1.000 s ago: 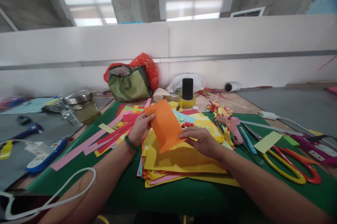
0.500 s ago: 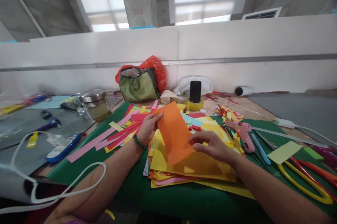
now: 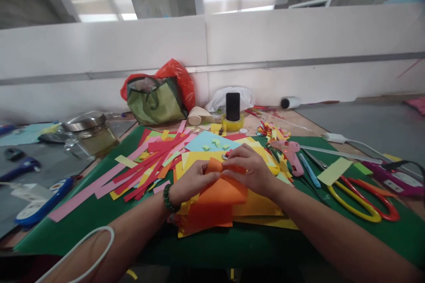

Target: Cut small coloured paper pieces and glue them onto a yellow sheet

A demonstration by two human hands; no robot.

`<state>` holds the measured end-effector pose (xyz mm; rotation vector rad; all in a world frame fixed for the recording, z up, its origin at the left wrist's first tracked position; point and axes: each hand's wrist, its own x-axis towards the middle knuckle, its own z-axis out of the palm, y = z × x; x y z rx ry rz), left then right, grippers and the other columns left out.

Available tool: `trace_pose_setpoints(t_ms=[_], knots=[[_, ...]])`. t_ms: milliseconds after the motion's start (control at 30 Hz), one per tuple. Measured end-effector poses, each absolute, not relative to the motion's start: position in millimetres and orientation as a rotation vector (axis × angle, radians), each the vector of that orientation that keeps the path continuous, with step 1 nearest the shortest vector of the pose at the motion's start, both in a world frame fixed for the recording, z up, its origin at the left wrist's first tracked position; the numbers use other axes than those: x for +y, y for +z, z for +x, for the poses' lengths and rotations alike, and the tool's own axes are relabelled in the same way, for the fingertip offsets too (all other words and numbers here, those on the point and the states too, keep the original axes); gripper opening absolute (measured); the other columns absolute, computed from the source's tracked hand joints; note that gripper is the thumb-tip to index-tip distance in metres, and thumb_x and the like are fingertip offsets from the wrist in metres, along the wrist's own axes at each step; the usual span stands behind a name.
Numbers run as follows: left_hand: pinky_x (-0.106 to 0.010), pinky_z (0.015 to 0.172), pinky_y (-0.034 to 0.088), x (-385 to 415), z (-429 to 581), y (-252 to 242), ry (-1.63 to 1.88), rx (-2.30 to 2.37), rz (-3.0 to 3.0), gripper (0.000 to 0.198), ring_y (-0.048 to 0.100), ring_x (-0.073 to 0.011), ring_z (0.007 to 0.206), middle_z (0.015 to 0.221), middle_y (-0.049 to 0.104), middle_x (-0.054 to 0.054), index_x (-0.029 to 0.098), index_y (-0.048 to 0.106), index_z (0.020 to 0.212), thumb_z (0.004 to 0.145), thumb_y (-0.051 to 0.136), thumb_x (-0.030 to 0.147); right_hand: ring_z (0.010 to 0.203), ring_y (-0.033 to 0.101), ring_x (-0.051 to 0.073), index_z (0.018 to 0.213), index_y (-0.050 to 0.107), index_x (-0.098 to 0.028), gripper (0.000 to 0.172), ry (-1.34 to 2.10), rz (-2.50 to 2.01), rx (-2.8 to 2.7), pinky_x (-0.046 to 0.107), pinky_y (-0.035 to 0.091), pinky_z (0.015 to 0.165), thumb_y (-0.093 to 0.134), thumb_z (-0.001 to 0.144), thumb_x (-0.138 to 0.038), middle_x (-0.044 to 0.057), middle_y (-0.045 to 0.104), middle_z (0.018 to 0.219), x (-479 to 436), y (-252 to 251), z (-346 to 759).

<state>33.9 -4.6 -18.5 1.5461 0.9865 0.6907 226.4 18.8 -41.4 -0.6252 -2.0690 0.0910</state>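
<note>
An orange paper sheet (image 3: 224, 192) is held up at the middle, its upper edge bent between both hands. My left hand (image 3: 195, 179), with a green bead bracelet at the wrist, pinches its upper left part. The fingers of my right hand (image 3: 249, 167) are closed on its upper right part, close beside the left fingertips. Under the hands lies a stack of yellow sheets (image 3: 265, 210). A light blue sheet (image 3: 199, 142) with small green pieces is just beyond them.
Paper strips (image 3: 133, 176) spread at the left on the green mat (image 3: 83, 212). Scissors (image 3: 355, 201), a pink glue gun (image 3: 292, 157) and a blue pen (image 3: 309, 170) lie right. Behind are a glass jar (image 3: 91, 137), a green bag (image 3: 154, 103) and a phone (image 3: 233, 106). A white cable crosses my left forearm.
My right hand has moved up and left to the sheet's upper edge, beside my left hand. The orange sheet now hangs lower and is bent at the top. The view has shifted right.
</note>
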Motion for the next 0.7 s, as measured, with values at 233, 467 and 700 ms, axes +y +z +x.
trace_pose_setpoints(t_ms=[233, 467, 700], knots=[[-0.019, 0.044, 0.025, -3, 35, -20, 0.64, 0.97, 1.734, 0.025, 0.033, -0.0067, 0.048, 0.051, 0.04, 0.006, 0.017, 0.048, 0.059, 0.072, 0.06, 0.033, 0.076, 0.06, 0.016, 0.076, 0.068, -0.02, 0.014, 0.363, -0.655, -2.093, 0.029, 0.05, 0.069, 0.062, 0.086, -0.028, 0.004, 0.063, 0.076, 19, -44, 227], [-0.022, 0.058, 0.042, -5, 31, -14, 0.629, 0.832, 1.564, 0.021, 0.054, -0.0127, 0.062, 0.073, 0.065, -0.002, 0.015, 0.066, 0.08, 0.073, 0.066, 0.034, 0.063, 0.052, 0.012, 0.073, 0.055, -0.019, 0.024, 0.541, -0.814, -1.886, 0.025, 0.044, 0.059, 0.051, 0.091, -0.033, 0.0, 0.056, 0.069, 18, -33, 231], [-0.024, 0.058, 0.043, 1, 27, -18, 0.533, 0.881, 1.441, 0.02, 0.056, -0.014, 0.061, 0.072, 0.066, -0.003, 0.015, 0.067, 0.08, 0.07, 0.067, 0.032, 0.063, 0.056, 0.012, 0.075, 0.06, -0.019, 0.025, 0.521, -0.803, -1.863, 0.025, 0.046, 0.06, 0.052, 0.092, -0.036, 0.001, 0.061, 0.07, 16, -30, 233]])
